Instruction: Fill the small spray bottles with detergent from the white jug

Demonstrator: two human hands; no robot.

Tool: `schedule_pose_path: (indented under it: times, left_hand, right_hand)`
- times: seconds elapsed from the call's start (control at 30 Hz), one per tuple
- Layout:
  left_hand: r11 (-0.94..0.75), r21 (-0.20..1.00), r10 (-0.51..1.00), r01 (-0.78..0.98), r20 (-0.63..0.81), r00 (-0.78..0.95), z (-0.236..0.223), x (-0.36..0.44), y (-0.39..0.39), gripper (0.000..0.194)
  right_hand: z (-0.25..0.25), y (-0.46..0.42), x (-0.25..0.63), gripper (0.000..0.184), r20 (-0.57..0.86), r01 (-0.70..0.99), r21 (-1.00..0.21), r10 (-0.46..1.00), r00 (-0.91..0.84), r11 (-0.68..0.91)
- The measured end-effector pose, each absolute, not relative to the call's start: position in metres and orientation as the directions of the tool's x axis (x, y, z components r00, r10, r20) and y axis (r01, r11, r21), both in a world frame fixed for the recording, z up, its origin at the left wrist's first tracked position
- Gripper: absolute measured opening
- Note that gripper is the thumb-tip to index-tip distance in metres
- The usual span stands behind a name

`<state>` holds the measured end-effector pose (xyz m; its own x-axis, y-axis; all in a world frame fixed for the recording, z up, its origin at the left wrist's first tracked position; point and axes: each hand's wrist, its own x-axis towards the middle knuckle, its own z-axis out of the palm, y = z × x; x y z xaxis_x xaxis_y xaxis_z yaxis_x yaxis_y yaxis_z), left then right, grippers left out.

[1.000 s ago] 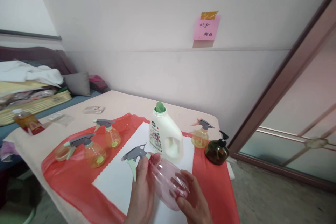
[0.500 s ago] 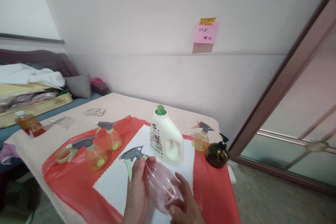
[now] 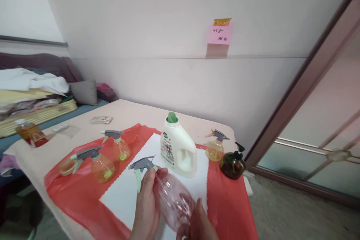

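A clear pink spray bottle (image 3: 174, 198) with a grey and pale green trigger head is tilted over the white sheet (image 3: 120, 195), its head toward the upper left. My left hand (image 3: 147, 200) is closed around its neck just below the trigger. At the bottle's base, my right hand (image 3: 201, 221) grips the lower end, its fingertips partly hidden beneath. Just behind the bottle stands a white jug (image 3: 180, 150) with a handle, a printed label and a green piece in its mouth.
Two yellowish spray bottles (image 3: 102, 168) and a roll of tape (image 3: 67, 167) sit left on the red plastic sheet (image 3: 70, 195). To the right are another yellow spray bottle (image 3: 215, 150) and a dark pump bottle (image 3: 233, 167). An amber bottle (image 3: 30, 133) lies near the table's left edge.
My right hand has shifted down around the pink bottle's base, its fingers turned more underneath. The bottle has rolled slightly in my grip; my left hand keeps its hold on the neck.
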<state>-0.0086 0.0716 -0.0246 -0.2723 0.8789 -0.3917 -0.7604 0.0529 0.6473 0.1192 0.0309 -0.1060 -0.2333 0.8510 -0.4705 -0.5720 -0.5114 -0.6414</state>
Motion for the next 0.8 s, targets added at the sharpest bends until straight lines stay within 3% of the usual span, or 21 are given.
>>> schedule_pose_path:
  times: [0.1,0.17,0.23,0.37,0.47,0.63,0.7,0.8]
  left_hand:
    - [0.026,0.658,0.880,-0.752,-0.372,-0.296,-0.027,-0.013,0.073,0.033]
    - [0.017,0.665,0.882,-0.746,-0.361,-0.302,-0.029,-0.014,0.073,0.034]
    - [0.035,0.667,0.894,-0.744,-0.354,-0.275,-0.031,-0.013,0.072,0.035]
    - [0.047,0.665,0.906,-0.746,-0.342,-0.248,-0.031,-0.011,0.071,0.035]
    - [0.052,0.661,0.907,-0.749,-0.345,-0.241,-0.030,-0.010,0.070,0.036]
    - [0.065,0.669,0.915,-0.741,-0.337,-0.223,-0.027,-0.005,0.068,0.034]
    - [0.056,0.674,0.909,-0.736,-0.340,-0.242,-0.028,-0.005,0.068,0.034]
    - [0.035,0.700,0.907,-0.714,-0.322,-0.271,-0.028,-0.011,0.071,0.036]
  right_hand:
    - [-0.105,0.025,0.119,0.095,-0.264,-0.445,-0.862,0.964,-0.021,-0.245]
    - [-0.104,0.021,0.117,0.101,-0.163,-0.409,-0.905,0.984,0.073,-0.120]
    - [-0.103,0.018,0.116,0.098,-0.161,-0.433,-0.896,0.981,0.112,-0.098]
    - [-0.098,0.018,0.119,0.086,-0.256,-0.517,-0.832,0.966,0.033,-0.203]
    - [-0.100,0.024,0.120,0.077,-0.431,-0.627,-0.658,0.891,-0.142,-0.417]
    - [-0.122,0.035,0.114,0.079,-0.523,-0.704,-0.389,0.772,-0.362,-0.594]
    - [-0.127,0.038,0.115,0.080,-0.551,-0.655,-0.383,0.730,-0.404,-0.651]
    - [-0.118,0.039,0.128,0.083,-0.525,-0.515,-0.591,0.781,-0.339,-0.621]
